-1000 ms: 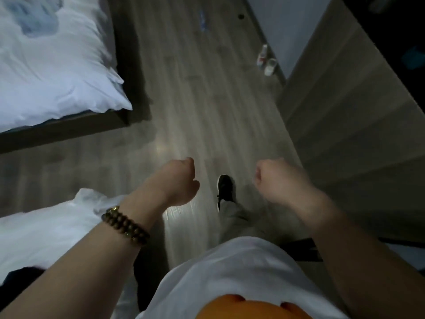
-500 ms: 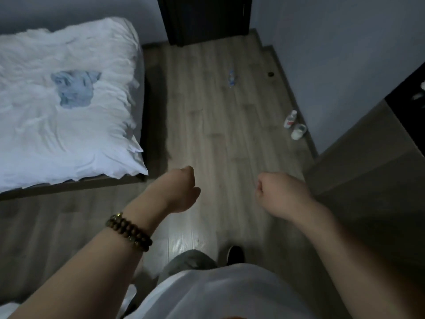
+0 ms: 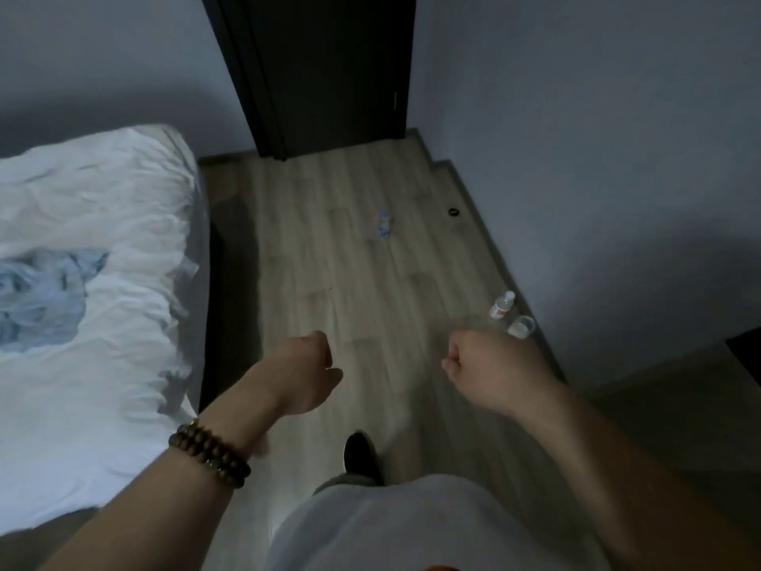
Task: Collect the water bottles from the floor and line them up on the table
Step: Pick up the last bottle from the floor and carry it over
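Observation:
A clear water bottle with a blue label [image 3: 384, 225] lies on the wooden floor well ahead of me. Two more bottles sit by the right wall: one with a red label [image 3: 501, 305] and one seen end-on [image 3: 521, 326], just beyond my right hand. My left hand [image 3: 308, 370], with a bead bracelet on its wrist, is closed in a fist and holds nothing. My right hand [image 3: 488, 366] is also a closed, empty fist. Both hands hang in front of me above the floor, far from the blue-label bottle.
A bed with a white duvet [image 3: 94, 307] fills the left side. A dark door [image 3: 329, 72] stands at the far end. A small dark round thing [image 3: 453, 212] lies by the right wall. A brown wooden surface [image 3: 679, 430] is at the right. My shoe [image 3: 359, 453] is on the floor.
The view has tilted up and moved forward: the door and far wall have come into sight, and the bottles appear lower and nearer. Both fists have stayed closed in front of me.

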`<state>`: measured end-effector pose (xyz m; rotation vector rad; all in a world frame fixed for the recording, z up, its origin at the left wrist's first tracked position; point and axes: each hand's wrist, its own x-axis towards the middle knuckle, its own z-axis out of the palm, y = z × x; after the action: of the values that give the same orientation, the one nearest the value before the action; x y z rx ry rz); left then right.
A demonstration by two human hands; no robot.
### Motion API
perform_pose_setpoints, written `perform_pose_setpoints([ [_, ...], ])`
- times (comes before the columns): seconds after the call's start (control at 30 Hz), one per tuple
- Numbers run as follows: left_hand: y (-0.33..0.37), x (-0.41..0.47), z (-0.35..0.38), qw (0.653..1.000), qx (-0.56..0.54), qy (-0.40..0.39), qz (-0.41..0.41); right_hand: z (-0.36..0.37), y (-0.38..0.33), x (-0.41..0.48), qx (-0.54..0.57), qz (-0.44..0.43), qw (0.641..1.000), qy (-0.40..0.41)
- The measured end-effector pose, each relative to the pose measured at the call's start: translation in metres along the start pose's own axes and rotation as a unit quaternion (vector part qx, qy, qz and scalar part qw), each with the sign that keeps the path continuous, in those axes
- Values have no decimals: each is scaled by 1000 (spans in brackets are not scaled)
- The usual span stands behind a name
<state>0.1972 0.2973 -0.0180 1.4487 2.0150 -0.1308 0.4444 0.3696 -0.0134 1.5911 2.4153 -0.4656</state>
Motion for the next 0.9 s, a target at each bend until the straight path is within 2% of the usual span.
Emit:
perform_pose_setpoints([
  [0.17,-1,105,-84,1000,9,0,19,-39,-14,99,20,16,1000,9],
  [0.37,-3,238,-146,999,30,10,33,-69,-5,226,34,52,998,-20],
  [0.6,7,406,-224,999,40,22,16,-102,21,431,120,57,991,-33],
  [0.77,27,510,-305,1000,15,10,-10,-161,24,574,96,34,993,-54],
  [0.9,37,583,-367,999,-31,27,8,-210,16,669,56,12,997,-47],
])
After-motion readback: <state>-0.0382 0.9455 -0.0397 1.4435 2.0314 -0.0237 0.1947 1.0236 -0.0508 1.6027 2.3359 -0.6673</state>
